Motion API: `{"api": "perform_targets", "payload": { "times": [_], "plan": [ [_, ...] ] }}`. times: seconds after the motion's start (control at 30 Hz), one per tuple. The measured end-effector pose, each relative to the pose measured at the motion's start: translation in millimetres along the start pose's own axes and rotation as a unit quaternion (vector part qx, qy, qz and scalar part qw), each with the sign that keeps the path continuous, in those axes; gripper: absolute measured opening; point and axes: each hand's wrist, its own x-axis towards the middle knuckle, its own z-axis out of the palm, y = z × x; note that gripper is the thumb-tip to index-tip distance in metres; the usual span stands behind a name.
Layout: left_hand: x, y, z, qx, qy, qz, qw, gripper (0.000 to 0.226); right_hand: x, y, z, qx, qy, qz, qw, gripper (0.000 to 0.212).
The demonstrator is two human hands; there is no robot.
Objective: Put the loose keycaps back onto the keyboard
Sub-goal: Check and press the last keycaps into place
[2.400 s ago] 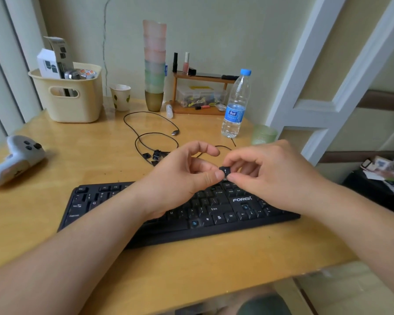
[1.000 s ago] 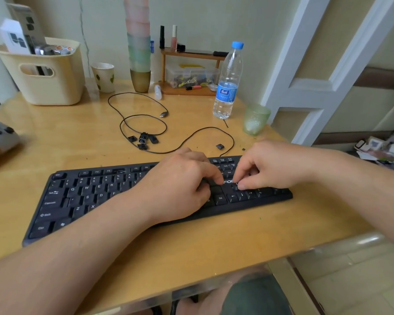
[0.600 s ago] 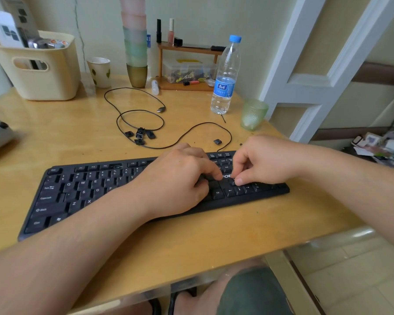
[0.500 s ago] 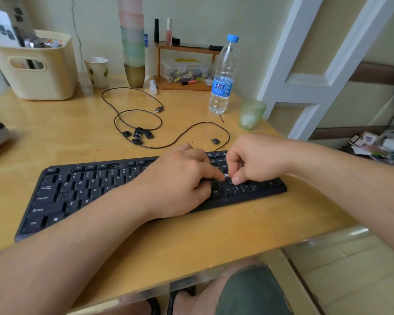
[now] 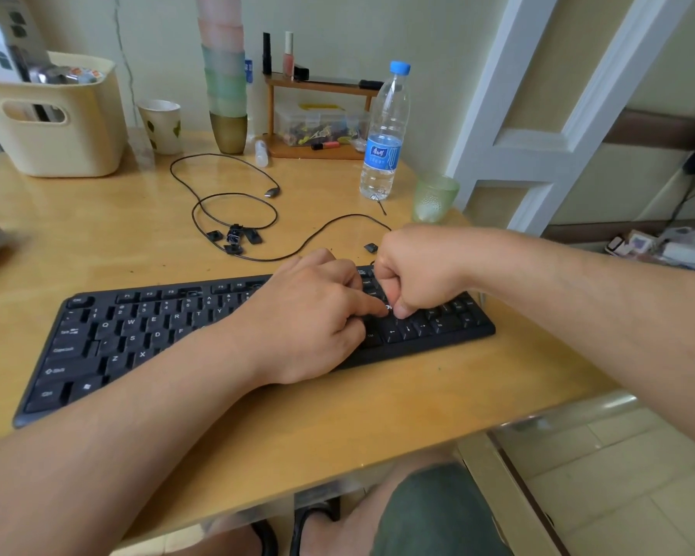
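Pressing a keycap down into the right part of the keyboard

I am curling my right hand (image 5: 418, 270) into a fist over the keyboard (image 5: 233, 335) lying along the tabletop's near edge, thumb bearing down, while my left hand (image 5: 314, 319) is stretching its forefinger flat beside it; the cap beneath is hidden, so I cannot tell whether either is pinching it. More loose keycaps (image 5: 233, 236) are waiting in a cluster mid-table inside the cable (image 5: 233, 198) loop, and a single keycap (image 5: 370, 247) just behind the keyboard. They look light, stiff and small, probably slippery, so I am judging it best to take each by its side walls and push straight down.
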Motion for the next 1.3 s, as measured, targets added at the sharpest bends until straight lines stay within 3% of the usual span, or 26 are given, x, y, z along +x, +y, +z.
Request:
{"api": "perform_targets", "payload": {
  "times": [0.3,0.67,0.8,0.9,1.0,1.13,1.3],
  "plan": [
    [-0.8,2.0,-2.5,0.009,-0.012,0.003,1.0,0.055,-6.7,17.5,-2.5,0.053,0.024,0.023,0.998,0.03],
    [-2.5,-1.1,-8.2,0.014,-0.034,0.002,0.999,0.054,-4.7,19.7,-2.5,0.097,0.04,0.029,0.994,0.028],
    [-7.9,-37.8,-35.9,0.026,0.035,-0.036,0.998,0.034,14.5,9.4,-6.7,0.181,0.138,0.012,0.974,0.024],
    [-20.6,-82.0,-59.7,0.033,0.049,-0.111,0.992,0.01,48.3,-17.9,-0.7,0.211,0.193,-0.03,0.958,0.014],
    [-36.0,-119.2,-75.9,0.024,0.067,-0.187,0.98,0.008,83.9,-47.4,-0.7,0.223,0.214,-0.059,0.949,0.002],
    [-42.7,-141.5,-81.1,0.026,0.052,-0.241,0.969,0.007,115.9,-81.1,-5.8,0.217,0.209,-0.077,0.951,0.007],
    [-40.8,-146.6,-67.6,0.008,0.033,-0.248,0.968,0.01,134.6,-109.1,-7.4,0.22,0.209,-0.019,0.953,0.029]
  ]
}}
